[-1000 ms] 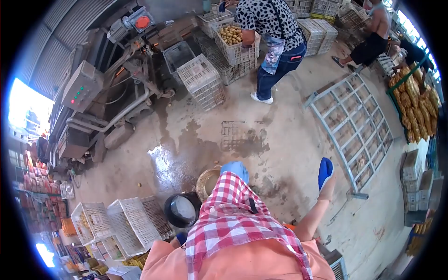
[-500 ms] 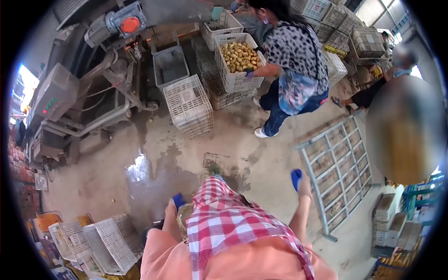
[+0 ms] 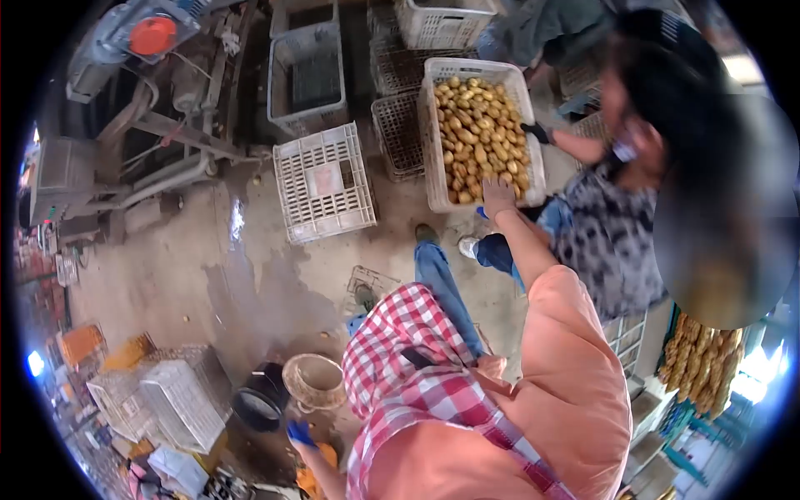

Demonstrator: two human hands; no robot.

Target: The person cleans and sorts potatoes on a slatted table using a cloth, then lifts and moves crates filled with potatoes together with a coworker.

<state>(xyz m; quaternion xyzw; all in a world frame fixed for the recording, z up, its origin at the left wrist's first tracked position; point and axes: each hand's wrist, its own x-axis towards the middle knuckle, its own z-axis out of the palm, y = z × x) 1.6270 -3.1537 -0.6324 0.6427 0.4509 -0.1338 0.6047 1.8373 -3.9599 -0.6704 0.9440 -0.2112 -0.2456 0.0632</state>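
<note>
A pale plastic crate (image 3: 435, 137) full of potatoes (image 3: 479, 133) is at the upper middle. My right hand (image 3: 499, 197) reaches over its near rim, with the fingers lying on the inner side and a bit of blue glove showing below the rim. It looks closed on the crate's edge. A co-worker in a spotted top stands at the crate's right, with a dark-gloved hand at that side. My left hand (image 3: 300, 432), in a blue glove, hangs low at the left beside a round wicker basket (image 3: 315, 382); its fingers look loosely apart, with nothing visible in them.
An upturned white crate (image 3: 325, 183) stands left of the potatoes. Grey crates (image 3: 307, 79) and machinery (image 3: 158, 125) are behind it. A black bucket (image 3: 260, 398) and white crates (image 3: 179, 400) lie lower left. The floor (image 3: 275, 292) is wet in patches.
I have stepped up to the potato crate, and my right hand has swung from my side to its near rim. The co-worker has turned with the crate toward me.
</note>
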